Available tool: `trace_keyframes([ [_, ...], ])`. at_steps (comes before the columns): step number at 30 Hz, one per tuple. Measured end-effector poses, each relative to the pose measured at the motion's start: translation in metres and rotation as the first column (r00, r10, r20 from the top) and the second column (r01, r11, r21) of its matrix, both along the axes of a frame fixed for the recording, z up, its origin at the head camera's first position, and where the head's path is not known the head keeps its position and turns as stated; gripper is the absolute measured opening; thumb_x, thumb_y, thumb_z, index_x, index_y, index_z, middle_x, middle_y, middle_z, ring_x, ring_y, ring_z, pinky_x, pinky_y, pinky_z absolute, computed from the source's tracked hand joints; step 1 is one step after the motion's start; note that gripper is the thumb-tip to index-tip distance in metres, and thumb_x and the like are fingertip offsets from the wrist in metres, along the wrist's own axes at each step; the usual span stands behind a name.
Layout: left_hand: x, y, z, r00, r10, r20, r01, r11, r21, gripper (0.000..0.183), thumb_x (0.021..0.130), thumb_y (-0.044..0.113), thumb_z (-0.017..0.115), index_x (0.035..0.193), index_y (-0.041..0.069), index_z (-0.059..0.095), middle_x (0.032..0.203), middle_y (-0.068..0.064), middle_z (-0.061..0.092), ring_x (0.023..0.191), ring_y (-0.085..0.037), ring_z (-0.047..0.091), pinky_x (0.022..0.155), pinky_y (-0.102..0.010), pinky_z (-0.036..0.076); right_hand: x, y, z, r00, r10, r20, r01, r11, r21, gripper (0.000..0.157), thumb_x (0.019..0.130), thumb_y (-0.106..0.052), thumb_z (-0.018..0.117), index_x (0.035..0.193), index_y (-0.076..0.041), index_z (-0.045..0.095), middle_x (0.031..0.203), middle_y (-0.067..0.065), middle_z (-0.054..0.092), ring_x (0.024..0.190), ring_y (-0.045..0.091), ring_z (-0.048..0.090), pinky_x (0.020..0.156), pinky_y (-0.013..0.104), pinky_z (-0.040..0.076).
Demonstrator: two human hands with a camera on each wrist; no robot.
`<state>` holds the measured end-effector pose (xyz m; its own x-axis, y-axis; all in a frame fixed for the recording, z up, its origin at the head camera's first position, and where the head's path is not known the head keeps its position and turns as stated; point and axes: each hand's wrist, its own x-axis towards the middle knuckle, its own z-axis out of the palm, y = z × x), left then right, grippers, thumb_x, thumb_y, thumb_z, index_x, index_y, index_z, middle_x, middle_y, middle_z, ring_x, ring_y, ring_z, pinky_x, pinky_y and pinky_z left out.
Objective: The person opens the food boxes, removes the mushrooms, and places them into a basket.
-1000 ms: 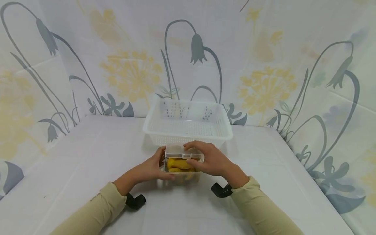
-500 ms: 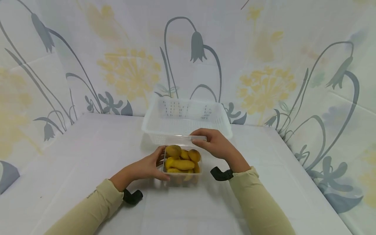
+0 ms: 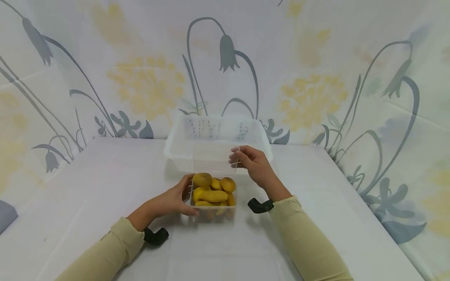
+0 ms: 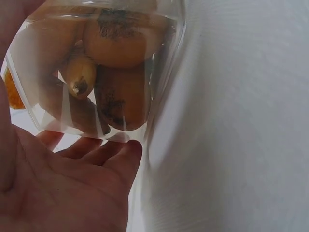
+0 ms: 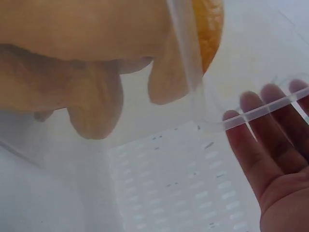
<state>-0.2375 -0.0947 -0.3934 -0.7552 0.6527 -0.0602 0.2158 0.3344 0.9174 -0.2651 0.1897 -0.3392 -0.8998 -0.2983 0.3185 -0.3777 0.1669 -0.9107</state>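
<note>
A clear plastic box [image 3: 212,207] sits on the white table, filled with yellow, elongated fruit [image 3: 212,196] and rounder orange-yellow fruit [image 3: 202,180]. My left hand [image 3: 172,200] grips its left side, thumb toward the front. The left wrist view has these fingers [image 4: 91,151] at the box's lower edge. At the back, the clear lid [image 3: 215,156] stands raised. My right hand [image 3: 256,164] holds the lid by its right edge, and through the clear plastic the right wrist view shows several fingertips [image 5: 251,101] behind the lid's rim [image 5: 270,106].
Right behind the box stands a white perforated basket [image 3: 170,146], partly seen through the lid. Dark curved wrist mounts [image 3: 260,205] stick out below both sleeves. Floral cloth [image 3: 147,86] backs and flanks the table [image 3: 112,175].
My right hand has swung the lid up and back from nearly closed to raised, uncovering the fruit. The left hand keeps its hold on the box, and the head view has shifted slightly.
</note>
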Motion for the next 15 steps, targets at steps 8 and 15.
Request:
trace_keyframes([
  [8, 0.002, -0.003, 0.000, 1.000, 0.000, 0.021, 0.000, 1.000, 0.005, 0.102, 0.065, 0.027, 0.081, 0.138, 0.030, 0.011, 0.148, -0.004, 0.022, 0.139, -0.021, 0.021, 0.112, -0.044, 0.021, 0.000, -0.011, -0.004, 0.983, -0.184, 0.020, 0.185, 0.981, -0.054, 0.038, 0.087, -0.030, 0.059, 0.119, -0.014, 0.046, 0.107, 0.020, 0.058, 0.088, 0.022, 0.065, 0.075, 0.034, 0.055],
  [15, 0.000, -0.002, -0.006, 1.000, -0.028, 0.002, 0.028, 0.999, 0.024, 0.100, 0.065, 0.024, 0.082, 0.138, 0.032, 0.014, 0.148, 0.001, 0.021, 0.139, -0.021, 0.019, 0.112, -0.044, 0.021, 0.015, -0.017, 0.005, 0.966, -0.257, 0.017, 0.257, 0.966, -0.025, 0.032, 0.089, -0.019, 0.057, 0.117, -0.007, 0.047, 0.105, 0.020, 0.057, 0.089, 0.029, 0.064, 0.073, 0.036, 0.056],
])
